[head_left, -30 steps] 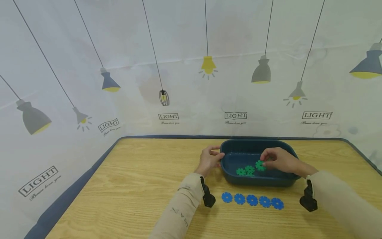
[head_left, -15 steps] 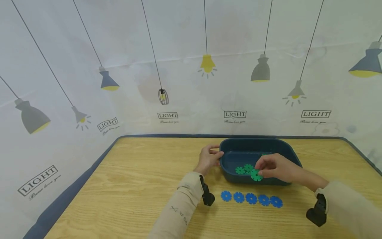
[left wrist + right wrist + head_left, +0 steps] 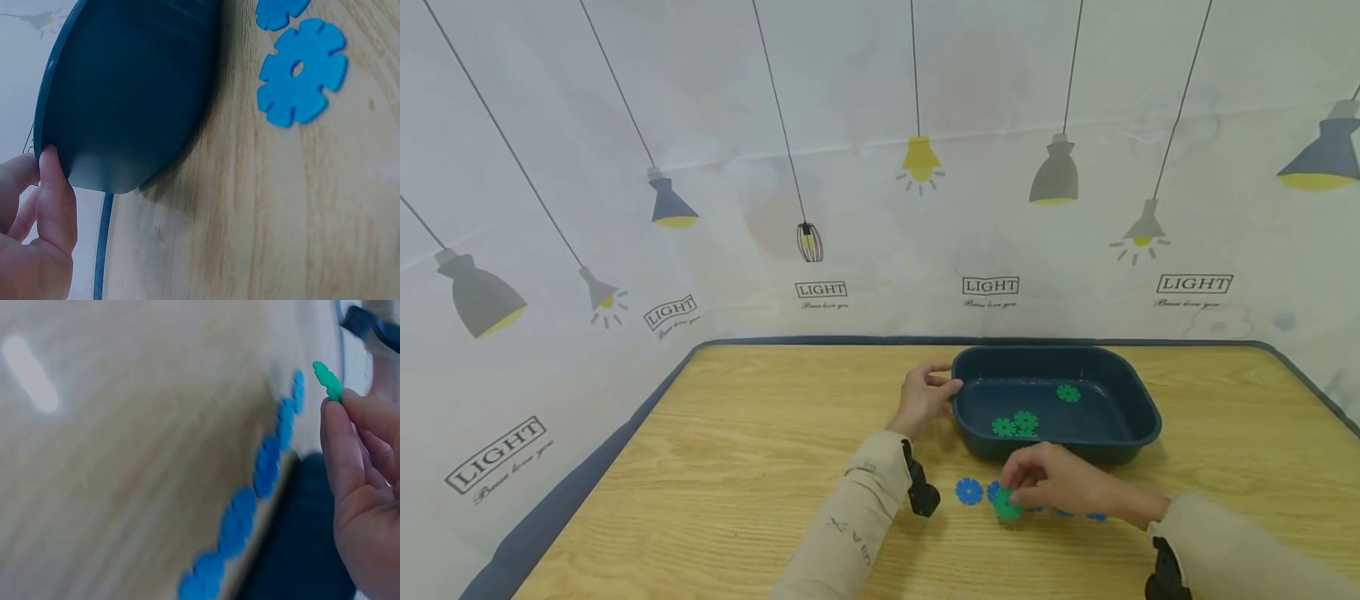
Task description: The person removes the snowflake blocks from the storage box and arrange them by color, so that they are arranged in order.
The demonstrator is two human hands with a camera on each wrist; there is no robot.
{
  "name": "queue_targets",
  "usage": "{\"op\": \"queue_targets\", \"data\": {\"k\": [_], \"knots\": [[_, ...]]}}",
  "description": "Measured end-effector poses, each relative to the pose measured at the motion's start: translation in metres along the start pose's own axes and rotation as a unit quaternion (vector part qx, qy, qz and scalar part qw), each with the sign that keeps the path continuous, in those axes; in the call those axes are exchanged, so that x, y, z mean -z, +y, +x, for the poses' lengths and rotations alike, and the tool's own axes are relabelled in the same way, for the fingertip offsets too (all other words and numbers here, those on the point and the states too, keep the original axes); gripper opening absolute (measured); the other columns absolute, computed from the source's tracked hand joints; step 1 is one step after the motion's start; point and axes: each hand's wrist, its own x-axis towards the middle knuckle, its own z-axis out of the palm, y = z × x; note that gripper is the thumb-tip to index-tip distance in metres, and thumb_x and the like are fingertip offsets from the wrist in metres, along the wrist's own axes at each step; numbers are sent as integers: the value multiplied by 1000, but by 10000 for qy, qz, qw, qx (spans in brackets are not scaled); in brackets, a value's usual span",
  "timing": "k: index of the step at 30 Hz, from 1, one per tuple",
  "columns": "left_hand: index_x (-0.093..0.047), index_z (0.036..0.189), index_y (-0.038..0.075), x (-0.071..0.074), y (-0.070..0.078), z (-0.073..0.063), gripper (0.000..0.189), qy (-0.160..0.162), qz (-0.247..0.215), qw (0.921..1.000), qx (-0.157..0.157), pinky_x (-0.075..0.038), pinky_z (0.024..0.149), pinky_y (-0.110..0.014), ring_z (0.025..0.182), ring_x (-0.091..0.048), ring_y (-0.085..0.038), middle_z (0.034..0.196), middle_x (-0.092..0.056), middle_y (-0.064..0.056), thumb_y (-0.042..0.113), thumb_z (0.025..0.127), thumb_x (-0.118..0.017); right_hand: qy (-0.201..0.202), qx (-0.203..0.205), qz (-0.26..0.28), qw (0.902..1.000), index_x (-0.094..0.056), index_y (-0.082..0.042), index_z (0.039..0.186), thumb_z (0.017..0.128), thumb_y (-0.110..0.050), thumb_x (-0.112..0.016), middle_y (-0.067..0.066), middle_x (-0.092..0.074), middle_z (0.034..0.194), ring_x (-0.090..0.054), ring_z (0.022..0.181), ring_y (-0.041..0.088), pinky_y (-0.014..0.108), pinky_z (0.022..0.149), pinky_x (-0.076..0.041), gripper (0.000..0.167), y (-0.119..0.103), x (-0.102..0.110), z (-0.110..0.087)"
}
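My left hand [image 3: 923,402] holds the left rim of a dark blue oval basin [image 3: 977,439], thumb and fingers at its edge in the left wrist view. My right hand [image 3: 1063,482] pinches a green notched plastic disc [image 3: 1008,506] between thumb and fingertips. That disc is in front of the basin, over a row of blue notched discs [image 3: 969,492] on the table. Edge-on, the same green disc [image 3: 327,381] shows in the right wrist view. Most of the blue row is hidden behind my right hand in the head view. Several green discs [image 3: 1026,420] lie in the basin.
The wooden table [image 3: 737,467] ends at a wall sheet [image 3: 880,208] printed with lamps. Another green disc [image 3: 1068,392] lies apart toward the basin's back right. One blue disc [image 3: 302,72] lies near the basin in the left wrist view.
My right hand has brought the green disc out of the basin, toward me and leftward, over the blue row. The left hand stays at the basin's rim.
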Motion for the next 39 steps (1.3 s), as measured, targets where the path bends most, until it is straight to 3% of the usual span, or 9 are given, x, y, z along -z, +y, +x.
{"op": "queue_targets", "data": {"k": [5, 9, 25, 39], "knots": [[-58, 113, 5, 0, 0, 0, 33, 17, 18, 10000, -56, -53, 55, -34, 54, -56, -13, 84, -57, -9, 7, 81, -65, 24, 56, -184, 9998, -62, -2, 87, 81, -6, -62, 2, -62, 83, -57, 70, 7, 25, 63, -50, 7, 3, -18, 12], [-58, 112, 5, 0, -1, 1, 33, 9, 73, 10000, -59, -53, 56, -36, 52, -56, -13, 84, -57, -9, 7, 80, -65, 176, -175, -409, 9989, -64, -4, 85, 80, -7, -64, -2, -62, 79, -56, 68, 5, 24, 61, -50, 6, 2, -27, 19], [-59, 112, 7, 1, -1, 0, 31, -25, 50, 10000, -25, -53, 57, -36, 54, -57, -14, 85, -57, -9, 9, 81, -65, 567, -222, -1040, 9927, -68, -5, 80, 76, -6, -68, 0, -64, 76, -57, 65, 4, 19, 57, -49, 4, 1, -43, 29], [-58, 112, 7, 0, -1, 1, 32, 26, 76, 10000, -19, -53, 53, -33, 55, -58, -15, 86, -57, -9, 9, 81, -65, 734, -397, -1096, 9905, -67, -6, 76, 74, -5, -70, -6, -62, 71, -56, 62, 3, 20, 56, -48, 4, 2, -47, 31]]}}
